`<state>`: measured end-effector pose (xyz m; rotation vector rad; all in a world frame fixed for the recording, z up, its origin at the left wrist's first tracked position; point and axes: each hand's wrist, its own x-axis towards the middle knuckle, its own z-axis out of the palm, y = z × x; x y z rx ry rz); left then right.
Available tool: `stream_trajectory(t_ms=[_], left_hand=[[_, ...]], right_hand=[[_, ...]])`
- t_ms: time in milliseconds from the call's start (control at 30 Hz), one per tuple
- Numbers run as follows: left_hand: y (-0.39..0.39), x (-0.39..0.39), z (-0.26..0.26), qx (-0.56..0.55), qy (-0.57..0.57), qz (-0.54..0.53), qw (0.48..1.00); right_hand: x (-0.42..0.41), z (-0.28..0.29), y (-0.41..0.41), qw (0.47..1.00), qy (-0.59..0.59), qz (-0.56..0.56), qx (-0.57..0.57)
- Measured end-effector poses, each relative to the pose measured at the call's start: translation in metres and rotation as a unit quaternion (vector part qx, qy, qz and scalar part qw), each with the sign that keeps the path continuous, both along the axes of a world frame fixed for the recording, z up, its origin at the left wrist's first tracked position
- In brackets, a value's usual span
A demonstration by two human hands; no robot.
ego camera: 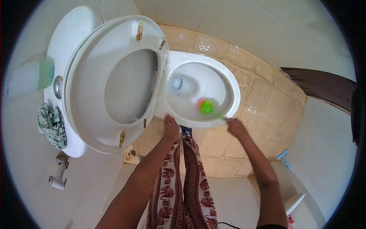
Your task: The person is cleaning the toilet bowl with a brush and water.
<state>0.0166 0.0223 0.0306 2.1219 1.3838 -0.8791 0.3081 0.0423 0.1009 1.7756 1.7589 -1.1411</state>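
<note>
My right hand (237, 127) is closed around the handle of a toilet brush (207, 106), whose green and red head, blurred, is inside the white toilet bowl (233, 86) near its lower side. My left hand (171, 126) rests with its fingers on or just over the bowl's near edge, by the seat hinges, and holds nothing. The toilet seat (88, 86) and the lid behind it are raised against the cistern (71, 31). Some water stands in the deep part of the bowl.
On the cistern are a translucent plastic container (31, 77) and a crumpled checked cloth (52, 126). A bidet sprayer (58, 176) hangs on the wall below. Tan floor tiles (257, 94) surround the bowl, wet in places. A small blue squeegee (283, 158) lies at the right, near a dark door frame (320, 86).
</note>
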Motion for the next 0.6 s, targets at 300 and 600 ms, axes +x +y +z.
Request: stream_trajectory(t_ms=[300, 600], left_hand=[[0.0, -0.004, 0.0, -0.002, -0.01, -0.002, 1.0], [0.0, 0.011, 0.004, 0.002, -0.014, -0.002, 1.0]], right_hand=[[-0.125, 0.008, -0.028, 0.996, 0.066, -0.048, 0.021], [-0.037, -0.036, 0.038, 0.992, 0.08, 0.003, 0.094]])
